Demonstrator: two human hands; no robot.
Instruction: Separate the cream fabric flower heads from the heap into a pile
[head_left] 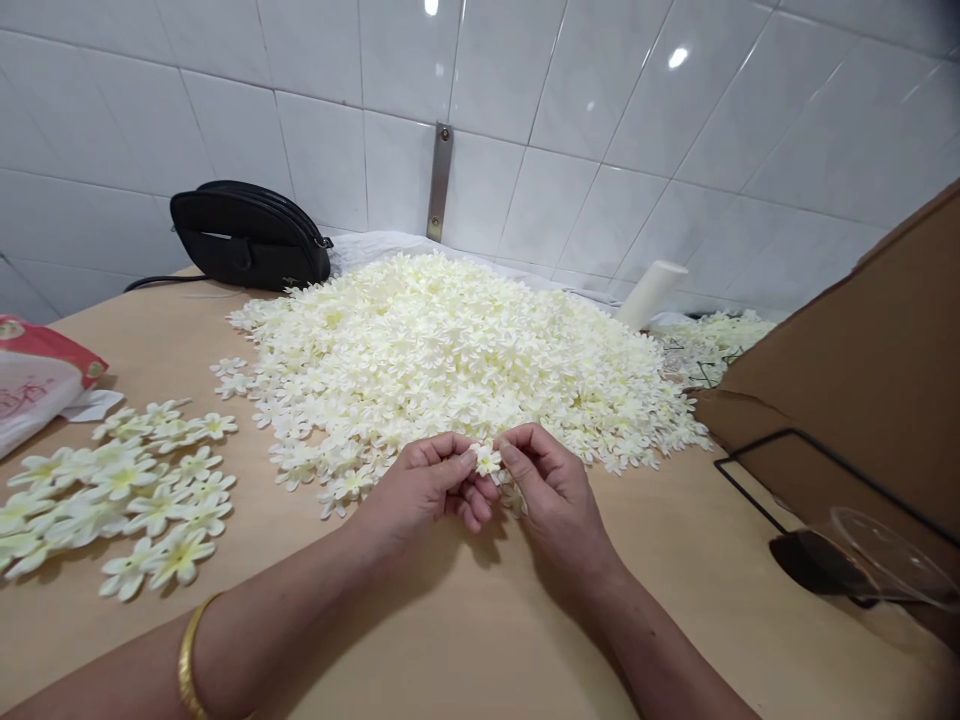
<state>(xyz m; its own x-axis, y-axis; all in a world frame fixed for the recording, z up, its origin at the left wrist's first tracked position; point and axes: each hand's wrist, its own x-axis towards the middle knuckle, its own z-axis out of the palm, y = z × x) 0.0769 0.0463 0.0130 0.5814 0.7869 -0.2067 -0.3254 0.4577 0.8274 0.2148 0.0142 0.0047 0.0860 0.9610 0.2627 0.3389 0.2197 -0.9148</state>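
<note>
A small cream artificial flower is pinched between both hands just above the tan tabletop. My left hand has its fingers curled onto the flower's left side. My right hand grips its right side with thumb and fingertips. Right behind the hands lies a big heap of the same small cream flowers. To the left, several larger flat flowers with yellow centres are spread on the table.
A black pouch sits by the tiled wall at back left. A red and white packet lies at the left edge. A brown cardboard box, a black wire frame and a clear plastic piece stand at right. A white roll lies behind the heap.
</note>
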